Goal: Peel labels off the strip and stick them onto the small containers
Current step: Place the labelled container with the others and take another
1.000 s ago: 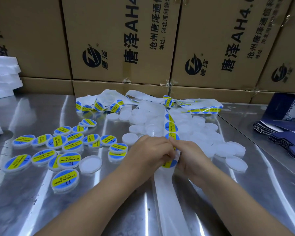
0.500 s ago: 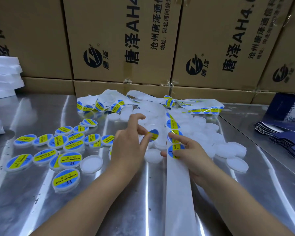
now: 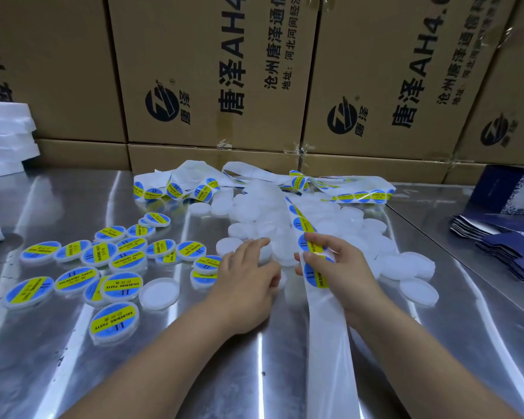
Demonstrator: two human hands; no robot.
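A stack of white foam sheets (image 3: 6,137) sits at the upper left of the frame, on the shiny metal counter (image 3: 58,201). Lower down on the left lie many labelled containers (image 3: 73,279). They are small, round and flat, each with a blue and yellow sticker on top. Just right of them is one bare white container (image 3: 159,293).

The left hand (image 3: 248,285) is in the middle of the frame, palm down. Its first finger points straight out and touches a white container at the edge of the pile. Its other fingers are bent and hide what is under them, so I cannot tell if its grip holds anything.

Past the hands, in the upper middle, is the pile of plain containers (image 3: 254,207). Loose loops of sticker strip (image 3: 176,186) lie at the back of it.

The label strip (image 3: 327,343) is long and thin. It runs from the bottom of the frame up to the pile, leaning a little left at the top. Its lower part is bare white paper. The stickers (image 3: 304,225) sit on the upper part, and their words run along the strip. The right hand (image 3: 342,273) has the strip in its grip, with the thumb across the front and the fingers over the top.

Big cardboard boxes (image 3: 212,71) stand along the back. At the right edge are dark blue folded cartons (image 3: 508,246).
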